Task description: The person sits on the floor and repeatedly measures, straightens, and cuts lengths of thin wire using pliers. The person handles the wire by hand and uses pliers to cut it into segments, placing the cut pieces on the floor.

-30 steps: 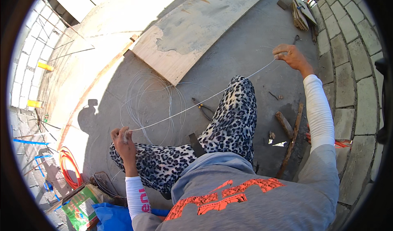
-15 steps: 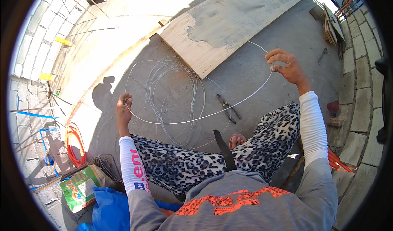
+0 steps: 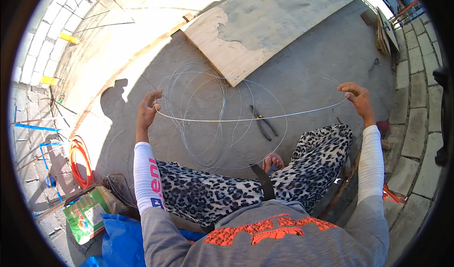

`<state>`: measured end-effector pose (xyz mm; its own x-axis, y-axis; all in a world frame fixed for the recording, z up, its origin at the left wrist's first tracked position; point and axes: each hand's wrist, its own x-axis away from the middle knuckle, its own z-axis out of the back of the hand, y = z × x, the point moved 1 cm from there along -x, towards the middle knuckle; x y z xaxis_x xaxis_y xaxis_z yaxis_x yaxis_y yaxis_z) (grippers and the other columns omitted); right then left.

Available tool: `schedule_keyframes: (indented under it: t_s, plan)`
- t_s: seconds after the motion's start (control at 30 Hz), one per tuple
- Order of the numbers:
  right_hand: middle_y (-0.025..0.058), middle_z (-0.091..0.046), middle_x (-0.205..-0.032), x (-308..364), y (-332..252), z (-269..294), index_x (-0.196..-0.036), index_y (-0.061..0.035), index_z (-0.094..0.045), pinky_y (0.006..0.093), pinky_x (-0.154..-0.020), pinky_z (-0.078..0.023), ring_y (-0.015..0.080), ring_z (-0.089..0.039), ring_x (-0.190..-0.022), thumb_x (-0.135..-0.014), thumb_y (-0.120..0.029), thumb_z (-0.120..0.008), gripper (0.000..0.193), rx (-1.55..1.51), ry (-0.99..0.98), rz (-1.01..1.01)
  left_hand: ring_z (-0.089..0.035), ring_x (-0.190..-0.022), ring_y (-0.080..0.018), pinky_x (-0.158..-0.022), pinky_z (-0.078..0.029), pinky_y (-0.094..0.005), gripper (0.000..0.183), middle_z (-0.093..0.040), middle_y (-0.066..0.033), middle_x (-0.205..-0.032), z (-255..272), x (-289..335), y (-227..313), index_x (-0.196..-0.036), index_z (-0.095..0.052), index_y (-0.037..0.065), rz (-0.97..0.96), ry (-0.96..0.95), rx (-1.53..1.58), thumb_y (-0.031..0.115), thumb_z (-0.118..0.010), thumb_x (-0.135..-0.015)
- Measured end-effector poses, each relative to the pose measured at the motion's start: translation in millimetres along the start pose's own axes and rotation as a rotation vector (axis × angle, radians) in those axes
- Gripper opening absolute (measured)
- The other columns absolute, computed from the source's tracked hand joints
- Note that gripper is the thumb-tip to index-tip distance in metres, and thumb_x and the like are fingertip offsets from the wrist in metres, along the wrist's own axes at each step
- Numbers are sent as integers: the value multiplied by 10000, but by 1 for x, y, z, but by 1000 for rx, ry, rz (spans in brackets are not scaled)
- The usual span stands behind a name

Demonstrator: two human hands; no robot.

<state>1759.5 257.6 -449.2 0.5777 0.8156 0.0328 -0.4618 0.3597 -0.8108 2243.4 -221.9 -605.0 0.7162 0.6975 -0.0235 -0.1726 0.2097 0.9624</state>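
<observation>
A length of thin pale wire (image 3: 246, 120) spans between my two hands, sagging slightly in the middle. My left hand (image 3: 150, 107) pinches one part of it, above the left knee. On the other side my right hand (image 3: 358, 100) is closed on the wire, with short free ends sticking up past the fingers. Beneath the stretched wire lies a loose coil of the same wire (image 3: 222, 139), spread over the concrete floor. A pair of pliers (image 3: 263, 123) with dark handles rests on the floor just in front of my foot, its jaws pointing away.
A large plywood board (image 3: 246, 63), smeared with grey, lies ahead. Block walls stand at left and right (image 3: 420, 82). An orange hose coil (image 3: 80, 160), a green sack (image 3: 85, 215) and a blue plastic sheet (image 3: 122, 238) are at the left. Wood pieces (image 3: 384, 33) lean at far right.
My hands have moved farther apart, the right outward and down, the left upward. The wire between them has gone from a deep curve to nearly straight.
</observation>
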Motion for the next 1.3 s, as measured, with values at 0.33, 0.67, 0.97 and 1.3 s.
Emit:
schedule_keyframes:
  t_s: [0.33, 0.67, 0.97, 1.3]
  plan:
    - [53, -637, -684, -27, 31, 10, -761, -21, -650, 252, -513, -478, 117, -576, -496, -868, -399, -645, 393, 5, -44, -328, -618, -870, -171, -730, -513, -314, 420, -652, -76, -921, 36, -18, -2, -980, -657, 1, 30, 79, -134, 399, -673, -847]
    - [53, -638, -725, -86, 12, -101, -809, -45, -658, 244, -565, -486, 124, -590, -552, -884, -350, -640, 315, -370, -105, -222, -596, -828, -155, -699, -507, -312, 306, -600, -41, -876, 42, -14, -47, -1025, -601, 38, 158, 372, 341, 313, -642, -898]
    - [65, -588, -1143, -31, 37, -43, -800, -73, -617, 364, -960, -449, 231, -569, -1099, -749, -113, -751, 149, 94, -106, 110, -600, -904, -191, -734, -499, -318, 200, -626, -61, -997, -22, 15, -10, -937, -684, 93, -27, -27, -404, 177, -738, -764]
    - [100, -553, -1233, 19, 75, 38, -767, -16, -611, 368, -969, -423, 292, -533, -1152, -688, 49, -713, 144, 592, -72, -150, -539, -1074, -209, -955, -392, -414, 352, -632, -39, -1042, -75, 44, -1, -846, -730, 122, -267, -610, -1067, 382, -775, -614]
